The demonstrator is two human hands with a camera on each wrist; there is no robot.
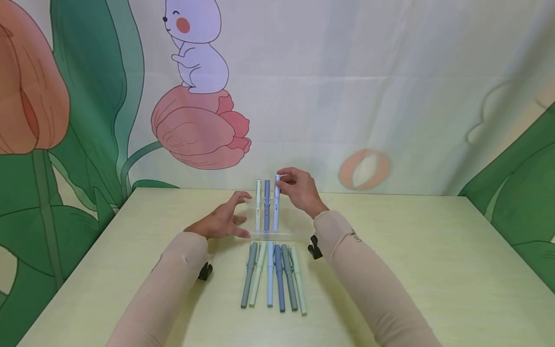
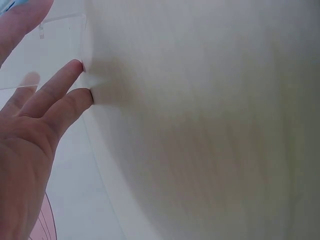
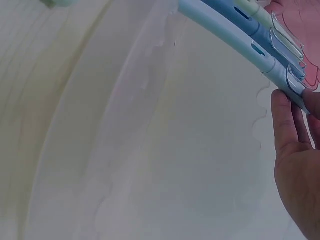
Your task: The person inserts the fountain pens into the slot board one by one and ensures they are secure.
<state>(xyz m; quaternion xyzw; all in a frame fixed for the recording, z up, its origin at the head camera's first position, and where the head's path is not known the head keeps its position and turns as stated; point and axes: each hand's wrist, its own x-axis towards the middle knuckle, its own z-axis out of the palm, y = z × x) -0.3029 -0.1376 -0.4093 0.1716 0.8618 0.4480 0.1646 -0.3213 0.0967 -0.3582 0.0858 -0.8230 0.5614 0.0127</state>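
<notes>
In the head view my right hand [image 1: 301,190] pinches the upper end of an upright light blue pen [image 1: 276,214] between thumb and fingers. Beside that pen stand a darker blue pen [image 1: 267,207] and a pale green pen [image 1: 258,212], clips facing front. All three lean back on a clear plastic stand [image 1: 284,236]. To the left of the stand is my left hand [image 1: 222,219], its fingers spread and holding nothing. In the left wrist view, two fingertips of the left hand [image 2: 45,115] meet the clear stand's edge or the tabletop; which, I cannot tell.
In front of the stand several capped pens lie side by side on the pale table, among them a grey-green pen [image 1: 248,279], a light blue pen [image 1: 270,279] and a pale green pen [image 1: 299,284]. A printed curtain [image 1: 303,96] hangs behind the table's back edge.
</notes>
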